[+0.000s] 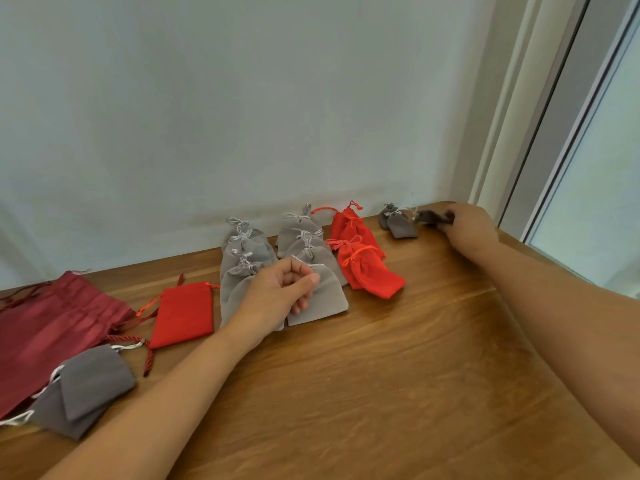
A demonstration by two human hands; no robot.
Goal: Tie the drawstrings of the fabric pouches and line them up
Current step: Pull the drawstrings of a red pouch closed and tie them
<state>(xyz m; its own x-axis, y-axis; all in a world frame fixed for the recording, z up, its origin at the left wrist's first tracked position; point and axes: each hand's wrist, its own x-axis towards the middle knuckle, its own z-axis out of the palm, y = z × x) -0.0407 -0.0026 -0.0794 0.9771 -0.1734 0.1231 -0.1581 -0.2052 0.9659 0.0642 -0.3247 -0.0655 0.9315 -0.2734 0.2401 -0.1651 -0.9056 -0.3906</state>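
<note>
Tied pouches lie in overlapping columns against the wall: two columns of light grey pouches (pixel 242 258) (pixel 304 237), then a column of red pouches (pixel 363 268). At the far right lie small dark grey pouches (pixel 401 225). My right hand (pixel 467 226) grips a small dark grey pouch (pixel 431 216) just right of them, low over the table. My left hand (pixel 284 289) hovers with loosely curled fingers over the nearest light grey pouch (pixel 329 299) and holds nothing.
A flat red pouch (pixel 183 313) lies untied at the left. Beside it are a large maroon drawstring bag (pixel 52 327) and dark grey pouches (pixel 86 389). The wooden table (pixel 381 393) ends at a window frame (pixel 540 133) on the right.
</note>
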